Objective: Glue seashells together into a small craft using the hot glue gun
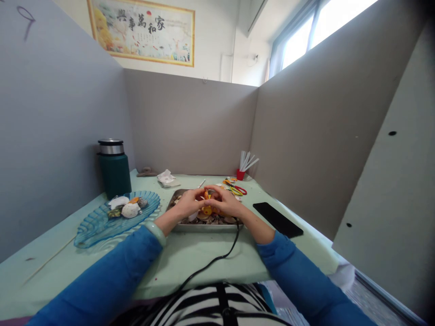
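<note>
Both of my hands meet over a metal tray [204, 228] filled with shells and small brownish bits. Between their fingertips is a small orange-and-yellow piece [207, 209], partly hidden, so its exact kind does not show. My left hand [187, 203] closes on it from the left, a pale bangle [157, 232] on the wrist. From the right, my right hand [226, 201] curls its fingers round the same piece. A black cord [217, 258] runs from the tray's right side, near my right wrist, down to the table's front edge.
Left of the tray is a blue shell-shaped plate [98, 231] with several shells; a green bottle [114, 174] stands behind it. A black phone [277, 219], scissors [238, 188] and a red cup [240, 174] of white sticks are on the right. Grey partitions enclose the table.
</note>
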A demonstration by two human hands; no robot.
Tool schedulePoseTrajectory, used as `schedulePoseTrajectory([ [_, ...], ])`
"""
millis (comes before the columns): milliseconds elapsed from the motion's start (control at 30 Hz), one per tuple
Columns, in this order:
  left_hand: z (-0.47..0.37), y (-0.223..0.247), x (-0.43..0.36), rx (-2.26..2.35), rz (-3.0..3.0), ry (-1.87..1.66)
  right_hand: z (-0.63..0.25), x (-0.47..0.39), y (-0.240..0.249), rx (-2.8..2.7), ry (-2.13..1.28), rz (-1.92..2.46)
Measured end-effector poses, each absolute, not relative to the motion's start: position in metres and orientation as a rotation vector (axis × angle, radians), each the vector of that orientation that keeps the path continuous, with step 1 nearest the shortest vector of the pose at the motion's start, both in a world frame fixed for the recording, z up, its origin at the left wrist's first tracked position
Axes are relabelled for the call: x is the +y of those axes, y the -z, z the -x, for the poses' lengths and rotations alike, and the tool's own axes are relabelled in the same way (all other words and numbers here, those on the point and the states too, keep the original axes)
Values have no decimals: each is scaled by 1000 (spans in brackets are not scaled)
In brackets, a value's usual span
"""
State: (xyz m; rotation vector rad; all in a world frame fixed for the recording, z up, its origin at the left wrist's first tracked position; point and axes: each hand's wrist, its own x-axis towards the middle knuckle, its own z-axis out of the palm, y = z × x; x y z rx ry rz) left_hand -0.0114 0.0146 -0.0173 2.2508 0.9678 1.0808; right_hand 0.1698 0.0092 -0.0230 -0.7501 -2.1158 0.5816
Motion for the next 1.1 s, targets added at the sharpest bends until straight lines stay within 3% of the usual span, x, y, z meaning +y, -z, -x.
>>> schedulePoseTrajectory([
  [733, 7, 16, 11, 952, -2243, -1000, -169, 6, 20, -2057, -628, 808],
  [1100, 6, 14, 4, 923, -2280, -970, -168, 5, 15, -1974, -459, 866],
])
